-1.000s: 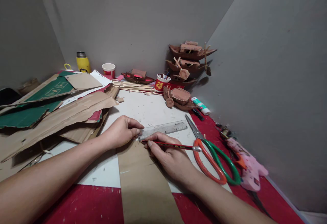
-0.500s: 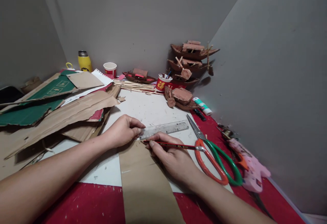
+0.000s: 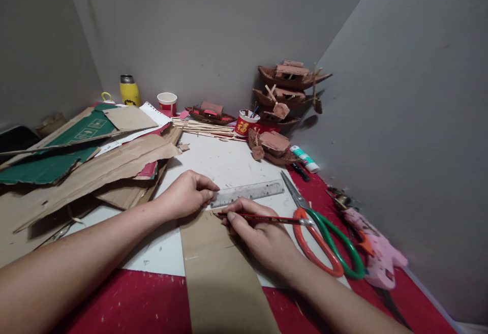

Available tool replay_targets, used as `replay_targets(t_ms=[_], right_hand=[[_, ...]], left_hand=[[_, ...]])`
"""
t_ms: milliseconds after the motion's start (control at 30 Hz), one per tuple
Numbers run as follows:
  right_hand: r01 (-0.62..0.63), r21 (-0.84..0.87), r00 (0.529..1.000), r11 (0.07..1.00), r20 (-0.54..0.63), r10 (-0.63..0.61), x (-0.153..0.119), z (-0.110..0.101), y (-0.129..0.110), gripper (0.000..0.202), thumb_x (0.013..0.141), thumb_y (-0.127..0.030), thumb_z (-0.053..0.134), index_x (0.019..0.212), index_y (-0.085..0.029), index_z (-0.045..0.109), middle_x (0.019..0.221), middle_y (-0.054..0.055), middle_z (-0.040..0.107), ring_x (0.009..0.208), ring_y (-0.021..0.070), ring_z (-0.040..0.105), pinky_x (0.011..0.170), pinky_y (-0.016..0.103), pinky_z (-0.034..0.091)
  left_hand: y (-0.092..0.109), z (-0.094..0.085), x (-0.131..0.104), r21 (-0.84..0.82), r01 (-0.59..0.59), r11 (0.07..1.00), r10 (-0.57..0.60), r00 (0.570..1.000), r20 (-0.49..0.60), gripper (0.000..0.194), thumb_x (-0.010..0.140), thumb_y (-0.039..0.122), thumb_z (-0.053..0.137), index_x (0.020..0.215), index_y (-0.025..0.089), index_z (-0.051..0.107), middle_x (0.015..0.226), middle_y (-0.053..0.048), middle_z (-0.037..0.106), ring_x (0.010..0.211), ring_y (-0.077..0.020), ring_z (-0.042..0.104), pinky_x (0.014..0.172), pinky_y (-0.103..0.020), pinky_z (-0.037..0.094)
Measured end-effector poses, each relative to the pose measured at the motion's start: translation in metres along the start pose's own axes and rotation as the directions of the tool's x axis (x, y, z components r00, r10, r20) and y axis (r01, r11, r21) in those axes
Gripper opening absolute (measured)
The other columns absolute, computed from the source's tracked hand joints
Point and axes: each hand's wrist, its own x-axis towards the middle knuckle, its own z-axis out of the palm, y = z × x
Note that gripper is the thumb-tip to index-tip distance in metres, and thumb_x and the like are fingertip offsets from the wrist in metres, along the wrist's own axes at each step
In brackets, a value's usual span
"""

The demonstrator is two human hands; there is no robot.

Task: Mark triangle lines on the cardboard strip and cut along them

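The red paper cup (image 3: 243, 124) beside the model boats bears a gold Chinese character, 福. The green cardboard (image 3: 82, 131) carries white printed boxes, too small to read. The ruler's (image 3: 247, 193) markings are blurred.

Ruler (image 3: 247, 193) laid across far end of cardboard strip (image 3: 221, 268); scissors (image 3: 320, 232) placed to right, glue gun (image 3: 375, 255) beyond; model boats (image 3: 285, 105) stacked behind.

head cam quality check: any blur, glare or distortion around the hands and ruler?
Head view: left hand, right hand and pencil sharp, no motion blur; ruler matte, no glare; soft shadow under the forearms on the cardboard strip; wide-angle stretch bends the walls at the edges.
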Motion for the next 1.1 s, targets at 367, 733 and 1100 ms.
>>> replay_targets(t_ms=[367,733,1100], right_hand=[[-0.023,0.0,1.0,1.0,0.006,0.023,0.0006,0.0007,0.0005,0.015,0.085,-0.026,0.049,0.078,-0.021,0.062,0.07,0.001,0.063,0.067,0.0176,0.055,0.061,0.029,0.042],[0.012,0.0,1.0,1.0,-0.001,-0.012,-0.0019,0.0019,-0.0005,0.018,0.088,-0.026,0.051,0.085,-0.019,0.067,0.077,0.003,0.069,0.072,0.0189,0.061,0.063,0.029,0.045],[0.078,-0.022,0.997,0.997,0.012,-0.078,-0.0023,-0.0002,-0.0021,0.018,0.088,-0.024,0.054,0.088,-0.02,0.072,0.084,0.004,0.075,0.079,0.0198,0.067,0.071,0.03,0.05]], left_hand=[[0.0016,0.0006,-0.0012,0.013,0.006,1.0,-0.006,1.0,-0.005,0.025,0.08,0.014,0.061,0.099,0.01,0.077,0.08,-0.007,0.076,0.068,-0.0182,0.063,0.063,-0.028,0.046],[-0.0009,0.0011,-0.0002,0.001,-0.009,1.0,0.009,1.0,-0.013,0.023,0.081,0.013,0.061,0.096,0.012,0.077,0.079,-0.005,0.076,0.072,-0.0182,0.065,0.069,-0.029,0.049],[-0.0001,0.0021,0.0001,-0.057,0.008,0.998,-0.009,1.0,-0.018,0.02,0.081,0.008,0.061,0.094,0.01,0.077,0.075,-0.005,0.074,0.067,-0.0169,0.062,0.068,-0.028,0.047]])
